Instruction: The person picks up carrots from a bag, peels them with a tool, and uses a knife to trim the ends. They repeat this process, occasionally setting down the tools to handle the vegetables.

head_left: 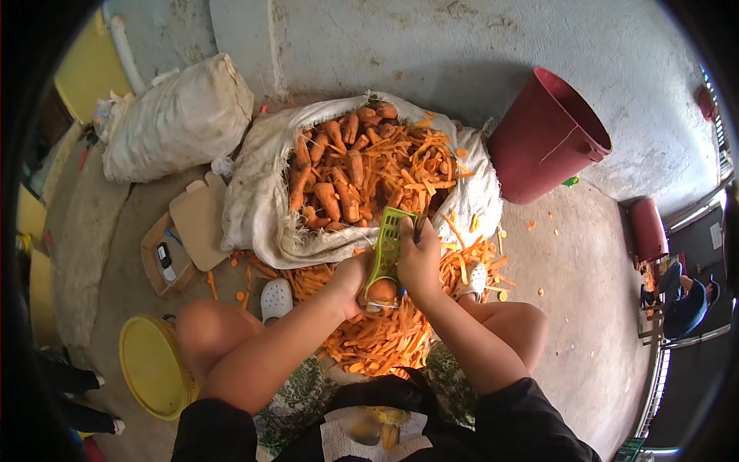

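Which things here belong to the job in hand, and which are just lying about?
In the job: green slotted tool in the right hand; carrot; open sack of carrots; orange strips.

Apparently lying about: bulging sack; red bucket; yellow bucket; cardboard box.

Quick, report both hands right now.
Left hand: closed on the green tool, low down, by a carrot.
Right hand: closed on something thin and dark, beside the tool.

Carrots point(349, 202) and strips point(427, 158) lie in a sack point(262, 208) before the wall point(346, 46); a second sack point(185, 115) is left, a bucket point(531, 146) right; nearer on the left come a box point(156, 282), then a pail point(156, 368)
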A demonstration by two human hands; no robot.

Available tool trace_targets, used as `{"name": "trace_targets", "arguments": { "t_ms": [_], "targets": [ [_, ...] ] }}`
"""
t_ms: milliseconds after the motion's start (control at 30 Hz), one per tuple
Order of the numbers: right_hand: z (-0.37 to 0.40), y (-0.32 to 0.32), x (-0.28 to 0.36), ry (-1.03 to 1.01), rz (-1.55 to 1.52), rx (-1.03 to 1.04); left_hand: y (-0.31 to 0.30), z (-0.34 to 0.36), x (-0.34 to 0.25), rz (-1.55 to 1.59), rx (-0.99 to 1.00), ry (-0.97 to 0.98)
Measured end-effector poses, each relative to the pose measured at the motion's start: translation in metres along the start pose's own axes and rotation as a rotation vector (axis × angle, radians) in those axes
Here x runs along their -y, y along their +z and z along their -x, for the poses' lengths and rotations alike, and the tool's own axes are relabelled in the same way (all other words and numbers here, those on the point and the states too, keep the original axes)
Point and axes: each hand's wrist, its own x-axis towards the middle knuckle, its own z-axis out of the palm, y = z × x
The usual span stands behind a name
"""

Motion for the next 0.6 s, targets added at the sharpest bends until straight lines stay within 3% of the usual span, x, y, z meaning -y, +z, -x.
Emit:
{"name": "trace_targets", "arguments": {
  "t_ms": [100, 167, 233, 300, 367, 433, 500, 567, 600],
  "targets": [
    [-0.003, 0.001, -0.009, -0.016, 0.051, -0.027, 0.001, 0.0, 0.001, -0.026, -0.048, 0.039],
    [-0.007, -0.004, -0.017, -0.1, 0.339, -0.045, -0.001, -0.001, 0.0, -0.154, -0.054, 0.015],
    [-0.037, -0.013, -0.047, -0.04, 0.249, -0.214, -0.001, 0.002, 0.003, -0.279, -0.058, -0.013],
    [-0.062, -0.041, -0.023, 0.152, 0.219, -0.347, 0.002, 0.013, 0.005, -0.505, 0.106, -0.165],
    [-0.079, -0.056, -0.03, 0.117, 0.152, -0.47, 0.009, 0.023, 0.0, -0.513, 0.193, -0.187],
    [-0.078, -0.056, -0.024, 0.11, 0.155, -0.466, 0.01, 0.022, -0.003, -0.386, 0.097, -0.103],
    [-0.065, -0.045, -0.011, 0.106, -0.209, -0.358, 0.006, 0.018, -0.012, -0.202, 0.039, -0.132],
    [-0.045, -0.032, 0.0, 0.139, -0.19, -0.224, 0.0, 0.009, -0.012, -0.244, 0.002, -0.089],
    [-0.034, -0.024, 0.002, 0.03, -0.064, -0.166, -0.001, 0.005, -0.012, -0.244, 0.001, -0.085]
  ]
}}
